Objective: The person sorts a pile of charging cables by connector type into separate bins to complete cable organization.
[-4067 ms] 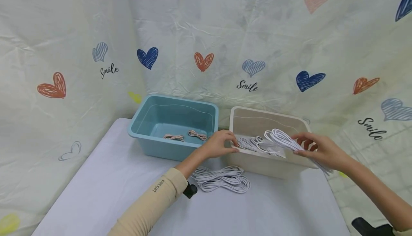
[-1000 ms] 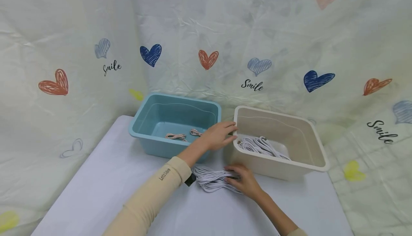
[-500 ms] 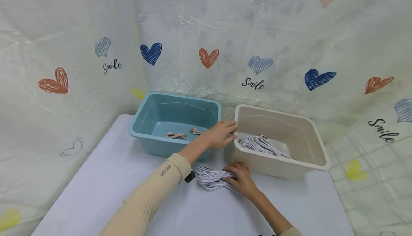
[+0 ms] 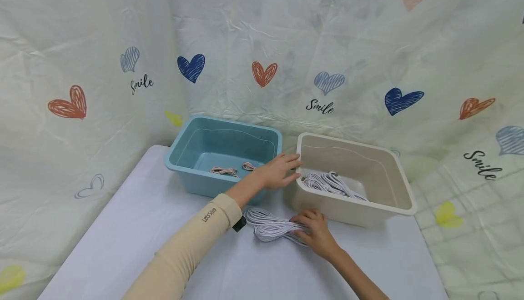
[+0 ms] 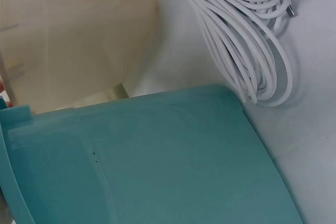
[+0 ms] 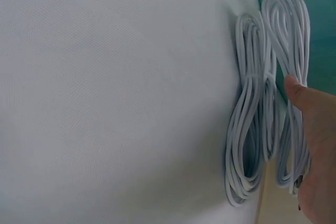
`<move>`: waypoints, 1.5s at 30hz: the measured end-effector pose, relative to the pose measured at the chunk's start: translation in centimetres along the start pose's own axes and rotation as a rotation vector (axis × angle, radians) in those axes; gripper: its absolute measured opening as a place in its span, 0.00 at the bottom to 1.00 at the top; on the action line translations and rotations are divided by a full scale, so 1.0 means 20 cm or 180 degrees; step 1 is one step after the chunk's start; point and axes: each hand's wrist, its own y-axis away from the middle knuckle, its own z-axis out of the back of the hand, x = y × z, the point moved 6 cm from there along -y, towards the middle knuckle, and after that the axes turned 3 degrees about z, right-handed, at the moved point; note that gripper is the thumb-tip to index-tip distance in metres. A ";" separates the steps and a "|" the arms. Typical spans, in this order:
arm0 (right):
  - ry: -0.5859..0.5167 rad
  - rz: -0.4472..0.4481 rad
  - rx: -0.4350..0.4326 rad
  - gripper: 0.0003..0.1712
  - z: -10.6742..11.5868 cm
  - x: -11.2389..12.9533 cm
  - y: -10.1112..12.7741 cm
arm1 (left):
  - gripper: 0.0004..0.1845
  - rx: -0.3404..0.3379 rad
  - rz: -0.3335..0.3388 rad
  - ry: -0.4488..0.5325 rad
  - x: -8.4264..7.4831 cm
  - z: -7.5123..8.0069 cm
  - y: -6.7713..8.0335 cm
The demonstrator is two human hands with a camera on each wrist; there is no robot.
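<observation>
My right hand [image 4: 313,232] grips a coiled white cable [image 6: 286,30], its thumb laid across the coil in the right wrist view. Beside it on the table is another white coil [image 6: 247,103]. A metal connector [image 5: 290,10] pokes from these coils in the left wrist view. My left hand [image 4: 276,172] rests with fairly straight fingers on the left rim of the beige bin [image 4: 348,210]. Inside that bin lie several white cables [image 4: 329,185]. Below my left forearm and wrist is the teal bin [image 4: 200,179], with two small pinkish cable bundles [image 4: 224,171] showing.
A white cloth [image 4: 229,263] covers the table. Behind the bins hangs a curtain [image 4: 229,95] printed with hearts and "Smile". The two bins stand side by side at the back, a narrow gap between them.
Earlier, my right hand held a white cable over the beige bin; it has since come down to the coils on the table. Lately it shifted slightly right, and the coils look more separated.
</observation>
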 end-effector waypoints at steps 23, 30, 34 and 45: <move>-0.0171 0.0357 0.0323 0.19 0.39 0.11 0.03 | 0.26 -0.0003 0.0067 0.0030 0.00 -0.01 -0.02; -0.0183 0.0468 0.0347 0.20 0.58 0.14 -0.01 | 0.26 0.0021 0.0087 0.0019 0.00 -0.01 -0.02; -0.0065 0.0463 0.0294 0.21 0.69 0.12 -0.03 | 0.25 -0.0001 0.0078 0.0047 0.01 0.00 -0.02; 0.0276 0.0540 0.0261 0.26 0.94 0.09 -0.09 | 0.26 0.0028 0.0086 0.0058 0.02 -0.01 -0.01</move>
